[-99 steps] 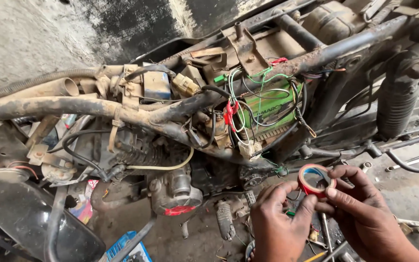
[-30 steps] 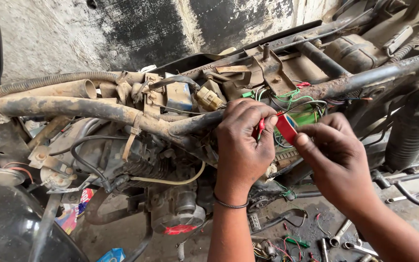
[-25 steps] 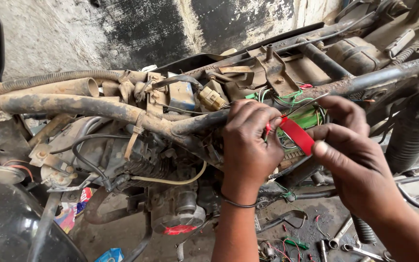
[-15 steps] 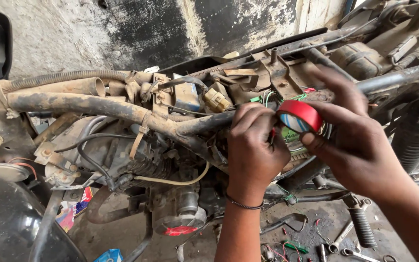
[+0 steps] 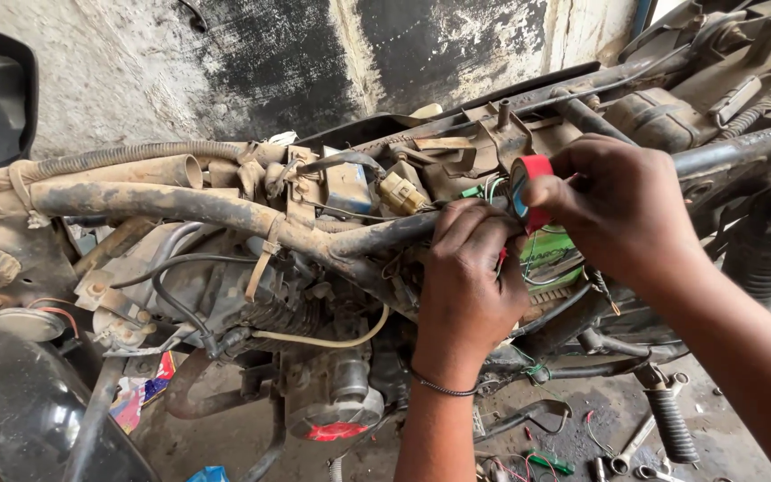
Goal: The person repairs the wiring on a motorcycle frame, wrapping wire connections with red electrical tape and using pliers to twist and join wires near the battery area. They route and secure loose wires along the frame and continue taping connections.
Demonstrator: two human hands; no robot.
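My right hand point(image 5: 622, 210) is clamped on the red tape roll point(image 5: 528, 192), held just above my left hand point(image 5: 470, 277), whose fingers pinch the wires point(image 5: 499, 259) beside the frame tube point(image 5: 225, 210).

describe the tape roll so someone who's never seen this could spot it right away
Find the dusty stripped motorcycle frame and follow its top tube rightward to the two hands at the wiring. The right hand pinches a small roll of tape above the left hand. Its bright red sets it apart from the grimy metal.
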